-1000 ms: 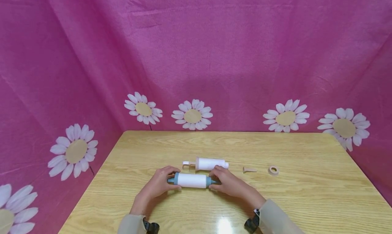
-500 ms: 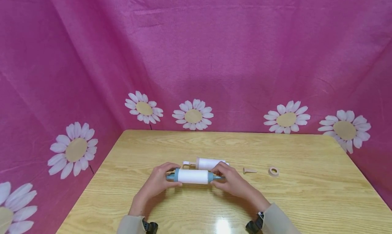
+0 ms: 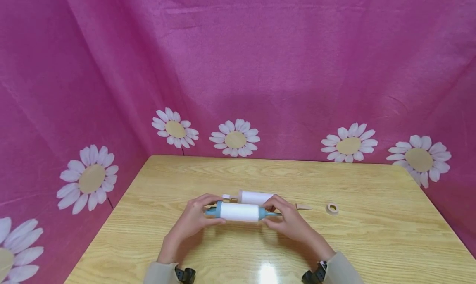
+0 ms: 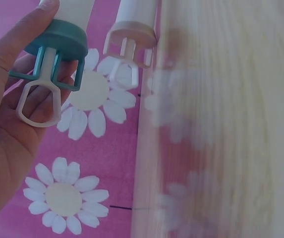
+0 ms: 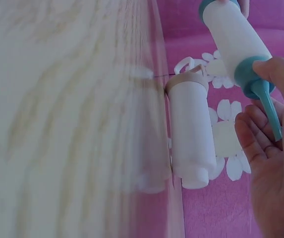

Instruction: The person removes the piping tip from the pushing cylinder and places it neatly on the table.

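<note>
A teal-and-white icing syringe (image 3: 239, 212) is held level in both hands, a little above the table. My left hand (image 3: 195, 216) grips its teal collar end (image 4: 65, 42); a white ring handle (image 4: 20, 105) and teal finger loops stick out there. At the other end my right hand (image 3: 288, 218) holds the teal cap, with the thumb on it and the thin nozzle (image 5: 269, 113) pointing past the fingers. Behind it lies a second icing syringe (image 3: 254, 197), white with a beige collar, partly hidden by the right hand.
On the wooden table (image 3: 372, 234), to the right of the hands, lie a beige cone nozzle (image 3: 305, 206) and a beige ring (image 3: 332, 208). A pink cloth (image 3: 282, 77) with white daisies hangs behind and at the sides.
Both hands have lifted the teal-and-white icing syringe slightly and shifted it right. It now covers more of the second syringe's near side. The other pieces have stayed put.
</note>
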Demonstrator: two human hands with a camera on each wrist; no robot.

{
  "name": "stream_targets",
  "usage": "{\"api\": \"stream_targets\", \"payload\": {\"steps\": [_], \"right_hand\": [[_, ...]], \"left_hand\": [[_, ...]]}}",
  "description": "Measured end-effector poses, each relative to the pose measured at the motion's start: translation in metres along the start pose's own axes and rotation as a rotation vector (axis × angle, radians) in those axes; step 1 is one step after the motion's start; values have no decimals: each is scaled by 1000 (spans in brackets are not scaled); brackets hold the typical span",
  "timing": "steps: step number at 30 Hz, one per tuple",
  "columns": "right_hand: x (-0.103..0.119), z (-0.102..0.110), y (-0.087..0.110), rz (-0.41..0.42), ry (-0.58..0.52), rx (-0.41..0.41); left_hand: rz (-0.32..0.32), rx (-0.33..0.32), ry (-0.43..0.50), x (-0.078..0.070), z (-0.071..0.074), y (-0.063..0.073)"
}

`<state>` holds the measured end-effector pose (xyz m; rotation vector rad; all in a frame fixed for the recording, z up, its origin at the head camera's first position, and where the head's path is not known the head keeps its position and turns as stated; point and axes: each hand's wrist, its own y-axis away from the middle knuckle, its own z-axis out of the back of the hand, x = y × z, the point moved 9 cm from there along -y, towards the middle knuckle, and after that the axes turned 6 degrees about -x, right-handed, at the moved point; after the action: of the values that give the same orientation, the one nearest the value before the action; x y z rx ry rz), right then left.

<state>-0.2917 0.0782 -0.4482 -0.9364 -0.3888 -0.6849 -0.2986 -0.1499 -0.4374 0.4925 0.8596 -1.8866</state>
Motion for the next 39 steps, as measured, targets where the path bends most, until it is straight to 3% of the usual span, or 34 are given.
{"api": "stream_targets", "payload": {"steps": [15,25,33,39], "right_hand": [[9,38,17,16,22,-106],[-10,60,36,-24,30,-120],[-9,77,47,1,81,-157],[-8,85,53,-28,75,-153]], "left_hand": [[-86,6,40,-32,-22,-9],[-72,10,90,-47,-45,-15],[-106,13,99,-60,-57,-18],[-86,31,78,-64,-66,-20]]}}
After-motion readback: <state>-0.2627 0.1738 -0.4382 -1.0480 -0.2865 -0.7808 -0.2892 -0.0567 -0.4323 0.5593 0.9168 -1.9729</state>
